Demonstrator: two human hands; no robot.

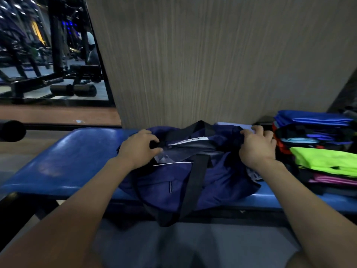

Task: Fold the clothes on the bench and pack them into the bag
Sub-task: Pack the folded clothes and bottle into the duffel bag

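At a blue gym bench, we grip the navy bag at both ends of its mouth — left hand curled on the left edge, right hand pinching the right — pulling it open. The bag sits mid-bench, long axis running left to right, opening facing up. Folding looks done — the stacked clothes wait just right of the bag, still to be packed.
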